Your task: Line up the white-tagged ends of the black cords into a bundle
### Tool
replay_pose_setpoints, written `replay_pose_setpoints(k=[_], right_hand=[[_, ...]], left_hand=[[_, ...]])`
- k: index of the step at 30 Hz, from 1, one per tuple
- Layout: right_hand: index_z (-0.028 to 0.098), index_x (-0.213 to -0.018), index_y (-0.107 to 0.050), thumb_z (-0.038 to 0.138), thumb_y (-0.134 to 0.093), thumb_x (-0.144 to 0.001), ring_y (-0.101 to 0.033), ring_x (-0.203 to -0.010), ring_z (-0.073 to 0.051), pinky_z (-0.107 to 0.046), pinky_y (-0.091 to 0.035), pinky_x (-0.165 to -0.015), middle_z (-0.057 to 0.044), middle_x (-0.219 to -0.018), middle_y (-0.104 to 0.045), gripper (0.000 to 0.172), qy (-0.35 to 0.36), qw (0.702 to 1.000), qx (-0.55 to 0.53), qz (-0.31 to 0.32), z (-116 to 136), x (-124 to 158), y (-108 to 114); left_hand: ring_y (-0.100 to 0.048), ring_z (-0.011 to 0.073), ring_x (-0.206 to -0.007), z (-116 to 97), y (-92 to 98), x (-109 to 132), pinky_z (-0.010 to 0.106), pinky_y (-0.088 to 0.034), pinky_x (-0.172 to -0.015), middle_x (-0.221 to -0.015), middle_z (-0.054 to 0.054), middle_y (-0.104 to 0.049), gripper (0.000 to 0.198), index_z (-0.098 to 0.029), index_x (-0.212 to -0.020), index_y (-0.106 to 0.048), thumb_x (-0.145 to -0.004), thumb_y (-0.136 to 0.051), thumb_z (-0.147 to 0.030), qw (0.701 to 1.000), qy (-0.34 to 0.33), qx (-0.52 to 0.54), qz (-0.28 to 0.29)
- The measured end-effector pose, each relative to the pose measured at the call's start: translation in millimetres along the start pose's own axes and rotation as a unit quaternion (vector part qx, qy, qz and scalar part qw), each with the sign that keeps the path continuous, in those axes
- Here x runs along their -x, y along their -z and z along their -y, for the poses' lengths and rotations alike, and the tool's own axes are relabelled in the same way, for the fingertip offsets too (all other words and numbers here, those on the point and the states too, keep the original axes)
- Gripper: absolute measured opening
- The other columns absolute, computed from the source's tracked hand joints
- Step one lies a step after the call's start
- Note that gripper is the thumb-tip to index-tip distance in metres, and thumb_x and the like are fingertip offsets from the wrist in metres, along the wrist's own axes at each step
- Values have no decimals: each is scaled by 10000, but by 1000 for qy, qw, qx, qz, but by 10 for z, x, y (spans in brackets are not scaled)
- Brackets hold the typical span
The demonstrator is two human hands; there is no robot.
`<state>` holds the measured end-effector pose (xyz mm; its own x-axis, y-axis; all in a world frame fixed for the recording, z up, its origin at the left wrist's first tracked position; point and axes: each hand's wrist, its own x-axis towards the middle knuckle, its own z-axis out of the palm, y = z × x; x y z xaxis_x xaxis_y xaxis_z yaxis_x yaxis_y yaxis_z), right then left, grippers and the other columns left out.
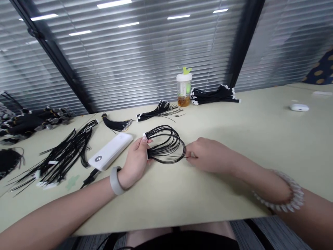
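Observation:
My left hand (135, 161) grips a bundle of thin black wires (166, 147) at its white-tipped end, close to a white power bank (110, 151). The wires bow out to the right in long loops. My right hand (208, 155) comes in from the right, its fingertips pinched on the far curve of the loops. A wrist band circles my left wrist, and a beaded bracelet circles my right.
Several more black wire bundles (62, 156) with white tips lie on the pale table (234, 173) to the left and back. A lidded drink bottle (184, 89) and a white earbud case (299, 107) stand further off. Dark parts (33, 123) lie piled far left. Window blinds run behind.

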<state>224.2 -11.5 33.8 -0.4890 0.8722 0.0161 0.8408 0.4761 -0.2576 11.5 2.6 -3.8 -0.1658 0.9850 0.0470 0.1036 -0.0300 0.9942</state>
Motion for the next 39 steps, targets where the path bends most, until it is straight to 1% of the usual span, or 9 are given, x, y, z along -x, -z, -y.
replay_pose_setpoints(k=[3,6,9,11,13,16,19,21,39], right_hand=[[192,-689,-640,162,-451,-761,-537,-562,-160,-252,-333,-490,-39,-641,-625,205,-53,996,29,-73,-52,-25,34],[186,-948,-661,186,-476,-797,-610,-699,-181,-294,-454,-629,-67,-901,-669,238,-53,972,-56,-224,-77,-59,80],[189,-1046,-634,229,-515,-815,-621,-870,-193,-310,-502,-719,-72,-1172,-585,262,-8,906,-197,-375,-48,-75,103],[205,-1052,-624,260,-479,-854,-631,-835,-180,-308,-516,-692,-56,-1073,-630,252,8,860,-283,-425,-20,-72,104],[223,-1189,-529,270,-430,-885,-631,-690,-153,-281,-509,-588,-25,-854,-667,323,18,848,-337,-410,1,-62,94],[225,-1259,-420,240,-440,-877,-564,-529,-121,-232,-434,-474,25,-680,-637,383,32,893,-318,-317,21,-52,55],[191,-868,-581,210,-507,-841,-503,-519,-92,-219,-380,-519,31,-633,-602,81,50,941,-216,-258,47,-59,-7],[170,-688,-554,208,-551,-820,-480,-551,-86,-212,-347,-538,29,-616,-570,137,69,953,-174,-239,71,-68,-40],[155,-703,-642,191,-512,-842,-476,-594,-86,-214,-304,-571,15,-644,-594,194,122,974,-145,-122,159,-16,21]], left_hand=[[-396,61,-426,8,-3,-2,166,-335,-330,-651,-17,-441,393,-146,-821,-578,-834,-459,-520,1000,-5,8,4],[-384,64,-400,-20,-2,14,178,-331,-337,-608,-26,-439,372,-148,-810,-563,-847,-445,-499,1000,-6,1,22],[-374,70,-392,-57,3,52,192,-315,-347,-596,-26,-446,351,-148,-803,-565,-856,-438,-471,998,-27,-43,41],[-368,77,-397,-68,7,79,201,-312,-366,-571,-35,-427,343,-152,-784,-561,-861,-430,-460,994,-56,-73,60],[-371,88,-418,-67,9,101,211,-321,-401,-548,-44,-403,338,-157,-763,-552,-871,-409,-443,988,-87,-98,87],[-379,104,-475,-61,15,122,222,-337,-467,-548,-41,-407,328,-156,-739,-550,-881,-388,-404,973,-146,-136,118],[-403,118,-542,-60,29,137,229,-353,-533,-590,-24,-462,320,-159,-727,-542,-893,-372,-373,958,-196,-161,134],[-425,124,-573,-59,40,149,230,-359,-559,-638,-11,-507,312,-162,-740,-538,-902,-362,-363,951,-212,-171,144],[-366,107,-552,-42,71,208,217,-302,-526,-602,-35,-430,299,-180,-666,-436,-920,-342,-306,921,-260,-201,211]])
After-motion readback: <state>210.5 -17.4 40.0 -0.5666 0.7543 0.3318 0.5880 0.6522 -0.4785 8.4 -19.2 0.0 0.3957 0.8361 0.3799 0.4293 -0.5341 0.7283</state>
